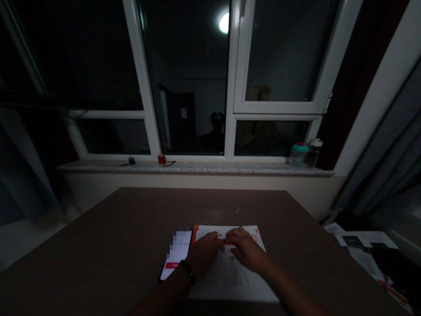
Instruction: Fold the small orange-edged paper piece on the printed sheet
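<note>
A small red object [228, 242] lies between the fingertips of both hands; it is too small and dim to name. My left hand [206, 251], with a dark band at the wrist, is closed on its left end. From the other side my right hand [246, 248] has its bent fingers on it too. Both hands rest over a printed booklet or stack of sheets [230, 276] with an orange left edge, lying on the brown table [131, 245]. Just left of the sheets is a phone [179, 248] with its screen lit, partly behind my left forearm.
Along the granite sill [210, 167] behind the table stand a small dark bottle [131, 160], a red can-like item [161, 159] and a teal-lidded bottle [298, 154] beside a clear one [314, 152]. Loose printed papers [365, 241] lie beyond the table's right edge.
</note>
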Action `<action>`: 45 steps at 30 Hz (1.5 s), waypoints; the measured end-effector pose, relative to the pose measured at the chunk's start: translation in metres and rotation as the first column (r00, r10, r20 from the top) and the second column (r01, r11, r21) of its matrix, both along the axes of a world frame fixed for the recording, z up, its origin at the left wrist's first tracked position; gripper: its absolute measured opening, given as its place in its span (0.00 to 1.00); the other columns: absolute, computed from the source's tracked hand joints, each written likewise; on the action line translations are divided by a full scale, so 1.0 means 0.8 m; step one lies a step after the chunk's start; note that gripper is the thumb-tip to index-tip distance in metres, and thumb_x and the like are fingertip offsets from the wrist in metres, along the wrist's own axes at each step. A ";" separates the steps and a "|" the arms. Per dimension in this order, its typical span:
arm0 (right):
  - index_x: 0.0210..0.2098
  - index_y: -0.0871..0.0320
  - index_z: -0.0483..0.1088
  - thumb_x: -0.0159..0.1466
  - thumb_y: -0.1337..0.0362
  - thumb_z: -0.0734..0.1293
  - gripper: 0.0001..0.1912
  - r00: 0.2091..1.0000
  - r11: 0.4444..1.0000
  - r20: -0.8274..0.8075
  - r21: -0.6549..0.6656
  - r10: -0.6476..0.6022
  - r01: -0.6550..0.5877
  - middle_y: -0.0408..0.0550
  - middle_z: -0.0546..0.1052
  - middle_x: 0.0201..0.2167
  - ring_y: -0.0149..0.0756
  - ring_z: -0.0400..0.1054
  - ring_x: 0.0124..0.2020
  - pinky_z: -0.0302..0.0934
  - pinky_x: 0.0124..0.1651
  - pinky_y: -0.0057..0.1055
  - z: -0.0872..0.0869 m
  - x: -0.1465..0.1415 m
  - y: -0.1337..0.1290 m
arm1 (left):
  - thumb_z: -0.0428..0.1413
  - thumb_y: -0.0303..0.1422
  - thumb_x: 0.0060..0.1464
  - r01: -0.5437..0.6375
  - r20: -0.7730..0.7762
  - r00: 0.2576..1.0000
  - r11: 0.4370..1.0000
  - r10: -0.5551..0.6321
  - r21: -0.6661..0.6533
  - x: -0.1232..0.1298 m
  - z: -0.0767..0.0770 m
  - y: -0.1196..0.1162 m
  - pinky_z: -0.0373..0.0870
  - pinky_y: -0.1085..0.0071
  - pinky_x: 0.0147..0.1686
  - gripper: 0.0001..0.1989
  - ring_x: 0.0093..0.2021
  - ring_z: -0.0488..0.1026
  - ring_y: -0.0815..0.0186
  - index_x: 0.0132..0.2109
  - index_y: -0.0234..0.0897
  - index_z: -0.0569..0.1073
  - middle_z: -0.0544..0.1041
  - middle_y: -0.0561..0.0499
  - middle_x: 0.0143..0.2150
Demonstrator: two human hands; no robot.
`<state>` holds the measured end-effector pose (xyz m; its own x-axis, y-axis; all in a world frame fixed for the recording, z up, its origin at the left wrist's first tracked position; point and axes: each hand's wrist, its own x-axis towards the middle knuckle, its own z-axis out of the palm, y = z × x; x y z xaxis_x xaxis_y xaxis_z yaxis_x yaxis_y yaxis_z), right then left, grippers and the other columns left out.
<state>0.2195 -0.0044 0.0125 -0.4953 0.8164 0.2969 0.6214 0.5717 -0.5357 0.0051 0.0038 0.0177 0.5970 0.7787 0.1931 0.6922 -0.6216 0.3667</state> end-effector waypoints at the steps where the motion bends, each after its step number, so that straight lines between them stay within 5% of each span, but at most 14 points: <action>1: 0.49 0.52 0.73 0.59 0.75 0.64 0.21 1.000 1.000 0.011 0.009 0.010 -0.010 0.48 0.73 0.49 0.43 0.62 0.52 0.55 0.55 0.38 0.000 0.000 0.000 | 0.51 0.19 0.57 0.005 -0.019 1.000 1.000 -0.005 0.009 0.001 0.002 -0.001 0.63 0.66 0.50 0.13 0.49 0.69 0.61 0.41 0.40 0.75 0.72 0.50 0.45; 9: 0.44 0.53 0.76 0.66 0.67 0.63 0.11 1.000 0.999 0.028 0.051 0.012 -0.014 0.49 0.77 0.42 0.43 0.65 0.48 0.56 0.51 0.38 -0.006 0.004 0.004 | 0.53 0.29 0.64 0.000 -0.242 0.970 0.995 0.024 0.099 -0.001 0.021 -0.006 0.62 0.60 0.48 0.09 0.46 0.67 0.57 0.38 0.38 0.77 0.72 0.47 0.43; 15: 0.40 0.53 0.76 0.68 0.63 0.63 0.09 0.999 0.998 0.007 0.053 0.046 -0.046 0.47 0.78 0.37 0.40 0.67 0.45 0.56 0.49 0.36 -0.002 0.007 0.002 | 0.56 0.30 0.62 -0.044 -0.201 0.977 0.992 0.067 0.115 -0.006 0.021 -0.009 0.61 0.60 0.47 0.06 0.46 0.66 0.57 0.38 0.39 0.77 0.70 0.48 0.44; 25: 0.42 0.53 0.75 0.65 0.67 0.65 0.08 0.942 0.945 -0.069 0.021 0.328 -0.327 0.45 0.79 0.42 0.36 0.71 0.47 0.56 0.55 0.35 -0.003 -0.003 -0.008 | 0.50 0.32 0.66 0.032 -0.204 0.979 0.994 -0.010 0.107 -0.007 0.015 -0.006 0.62 0.61 0.47 0.08 0.46 0.66 0.57 0.44 0.37 0.73 0.71 0.46 0.47; 28: 0.44 0.53 0.74 0.62 0.70 0.67 0.12 0.968 0.969 -0.051 0.027 0.247 -0.246 0.46 0.77 0.46 0.40 0.68 0.51 0.55 0.57 0.37 -0.003 -0.003 -0.006 | 0.52 0.30 0.64 0.047 -0.152 0.988 0.997 -0.038 0.056 -0.008 0.013 -0.003 0.62 0.62 0.48 0.07 0.48 0.67 0.57 0.47 0.39 0.72 0.73 0.48 0.48; 33: 0.44 0.54 0.72 0.58 0.69 0.70 0.14 0.999 0.999 0.024 0.028 0.041 -0.042 0.49 0.75 0.46 0.43 0.66 0.50 0.56 0.54 0.39 -0.007 0.002 0.001 | 0.56 0.25 0.56 0.054 -0.129 0.990 0.998 -0.055 -0.015 -0.010 0.012 -0.001 0.59 0.59 0.55 0.21 0.55 0.65 0.55 0.56 0.39 0.67 0.71 0.48 0.56; 45: 0.43 0.52 0.74 0.59 0.66 0.72 0.12 0.986 0.992 0.109 -0.022 0.124 -0.122 0.45 0.74 0.43 0.40 0.65 0.49 0.54 0.51 0.35 0.002 -0.012 -0.008 | 0.58 0.32 0.60 0.011 -0.174 0.985 1.000 -0.006 0.026 -0.005 0.018 -0.002 0.63 0.63 0.48 0.06 0.50 0.66 0.57 0.44 0.38 0.72 0.70 0.48 0.49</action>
